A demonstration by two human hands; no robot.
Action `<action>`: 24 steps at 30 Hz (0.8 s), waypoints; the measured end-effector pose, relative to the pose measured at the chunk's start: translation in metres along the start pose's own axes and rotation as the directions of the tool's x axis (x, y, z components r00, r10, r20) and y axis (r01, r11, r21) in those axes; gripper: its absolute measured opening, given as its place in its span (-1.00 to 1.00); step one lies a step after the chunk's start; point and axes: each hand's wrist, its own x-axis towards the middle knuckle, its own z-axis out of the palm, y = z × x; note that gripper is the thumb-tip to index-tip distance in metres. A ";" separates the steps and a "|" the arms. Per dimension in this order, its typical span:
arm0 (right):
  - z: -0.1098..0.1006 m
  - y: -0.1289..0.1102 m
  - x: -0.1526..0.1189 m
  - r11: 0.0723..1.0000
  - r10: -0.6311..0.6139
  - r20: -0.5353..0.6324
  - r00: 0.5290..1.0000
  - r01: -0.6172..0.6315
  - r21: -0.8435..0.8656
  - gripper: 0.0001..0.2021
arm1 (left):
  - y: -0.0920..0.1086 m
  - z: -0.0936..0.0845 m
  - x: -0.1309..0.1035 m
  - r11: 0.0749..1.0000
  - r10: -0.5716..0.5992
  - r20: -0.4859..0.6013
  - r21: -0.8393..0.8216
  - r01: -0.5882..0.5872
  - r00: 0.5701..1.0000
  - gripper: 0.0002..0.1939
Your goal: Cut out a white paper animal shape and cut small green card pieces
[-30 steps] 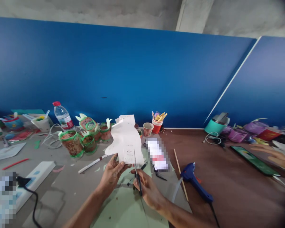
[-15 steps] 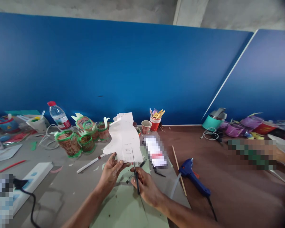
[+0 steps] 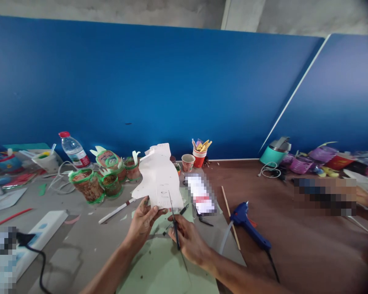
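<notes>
My left hand point(image 3: 143, 222) pinches the lower edge of a white paper sheet point(image 3: 159, 175), held up off the table. The sheet has a wavy cut outline and a few faint drawn marks near its bottom. Dark-handled scissors point(image 3: 175, 233) are in my right hand point(image 3: 188, 240), their thin blade pointing up in front of the paper's lower right corner. My fingers hide part of the handles. Under both hands lies a pale green sheet point(image 3: 159, 265). A dark pen point(image 3: 184, 209) rests just beyond my right hand.
Brown-and-green decorated pots point(image 3: 88, 185), a water bottle point(image 3: 74, 151) and a white marker point(image 3: 115, 212) are on the left. A phone point(image 3: 200, 195), wooden stick point(image 3: 230, 216) and blue glue gun point(image 3: 251, 226) lie right. A power strip point(image 3: 39, 232) is near left. Another person's hand point(image 3: 363, 198) is far right.
My hands, the paper and the scissors keep nearly the same places. The view has shifted slightly. At the far right, the blurred-out thing by the other person's hand looks different.
</notes>
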 end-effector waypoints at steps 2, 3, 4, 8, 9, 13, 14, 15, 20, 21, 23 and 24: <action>0.001 0.001 0.000 1.000 -0.002 0.002 1.000 0.002 0.008 -0.76 | 0.000 0.000 0.000 1.000 0.007 0.008 0.002 -0.007 1.000 -0.57; 0.001 0.001 0.000 1.000 -0.005 0.001 1.000 0.005 0.012 -0.75 | 0.000 0.000 0.001 1.000 0.010 0.012 0.005 -0.010 1.000 -0.57; 0.001 0.001 0.000 1.000 -0.006 0.001 1.000 0.006 0.011 -0.75 | 0.000 0.000 0.001 1.000 0.012 0.016 0.007 -0.012 1.000 -0.57; 0.002 0.000 0.000 1.000 -0.007 -0.003 1.000 0.007 -0.007 -0.77 | 0.000 0.000 0.000 1.000 0.009 0.022 0.000 -0.009 1.000 -0.58; 0.001 -0.001 -0.001 1.000 -0.009 -0.004 1.000 0.009 -0.010 -0.77 | 0.000 0.000 0.000 1.000 0.010 0.021 -0.004 -0.009 1.000 -0.59; 0.001 -0.003 -0.001 1.000 -0.004 -0.007 1.000 0.004 -0.018 -0.79 | 0.000 0.000 0.000 1.000 0.010 0.016 -0.016 -0.010 1.000 -0.63; 0.001 -0.003 -0.001 1.000 0.001 -0.009 1.000 -0.001 -0.020 -0.78 | 0.000 0.000 0.000 1.000 0.011 0.014 -0.016 -0.011 1.000 -0.62; 0.001 -0.003 -0.001 1.000 0.005 -0.012 1.000 -0.005 -0.018 -0.78 | 0.000 0.000 0.000 1.000 0.012 0.013 -0.015 -0.012 1.000 -0.62; 0.002 0.000 0.000 0.999 -0.013 -0.007 1.000 0.013 0.039 -0.78 | -0.001 -0.001 0.000 1.000 0.012 0.013 0.000 -0.012 1.000 -0.64; 0.002 0.001 0.001 0.999 -0.015 -0.001 1.000 0.015 0.044 -0.78 | -0.001 -0.001 0.000 1.000 0.009 0.012 0.004 -0.009 1.000 -0.63; 0.002 0.001 0.001 0.999 -0.014 0.001 1.000 0.014 0.043 -0.78 | 0.000 0.000 -0.001 1.000 0.000 0.010 0.007 0.000 1.000 -0.61; 0.002 0.001 0.000 0.999 -0.012 -0.001 1.000 0.012 0.043 -0.78 | 0.000 0.001 -0.001 1.000 -0.004 0.009 0.008 0.004 1.000 -0.60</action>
